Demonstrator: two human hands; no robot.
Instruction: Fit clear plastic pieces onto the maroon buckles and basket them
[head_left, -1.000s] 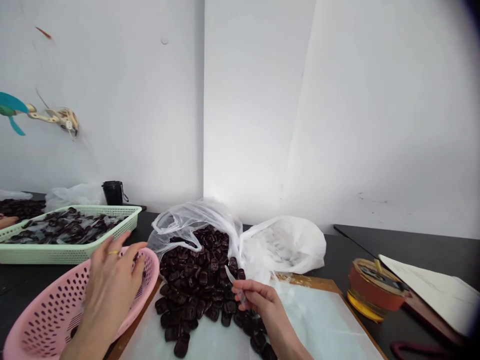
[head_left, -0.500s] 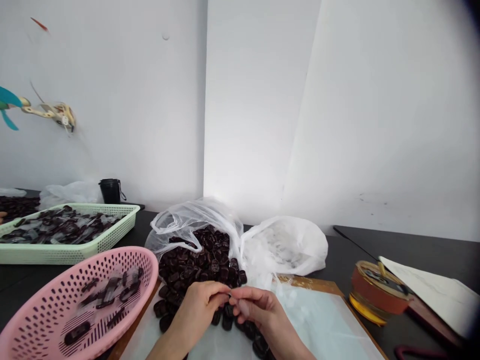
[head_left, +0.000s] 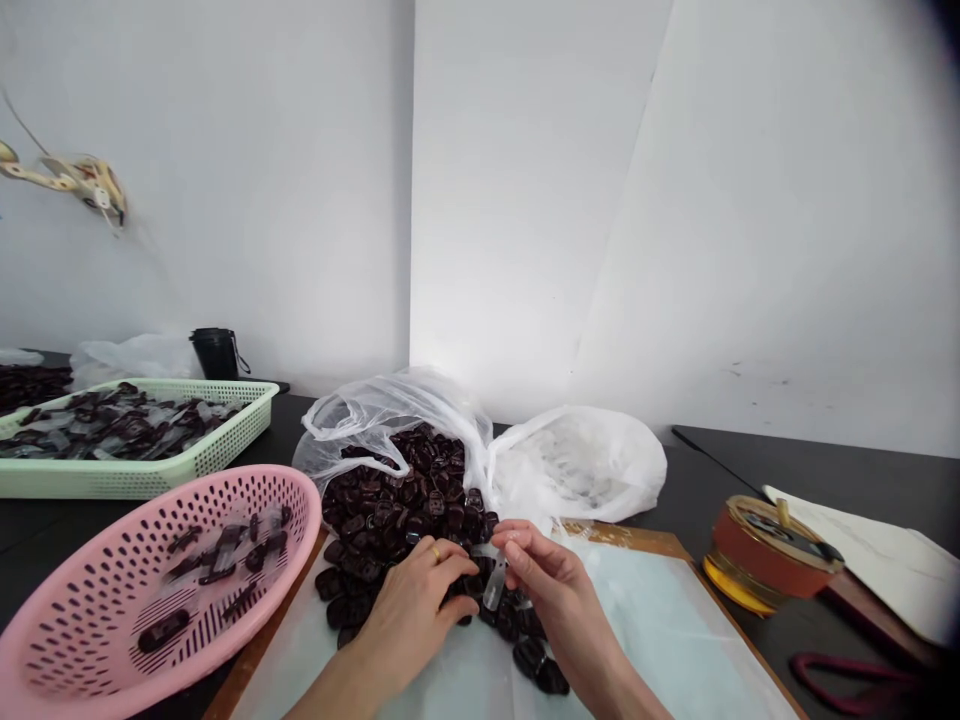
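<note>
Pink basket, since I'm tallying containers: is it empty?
No, several dark pieces lie inside the pink basket.

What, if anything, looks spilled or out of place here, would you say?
Mainly the dark pieces: they spill from the clear plastic bag onto the pale sheet in an uneven heap, with a few straggling beside the right hand, so the layout looks untidy. Nothing looks clearly damaged.
</note>
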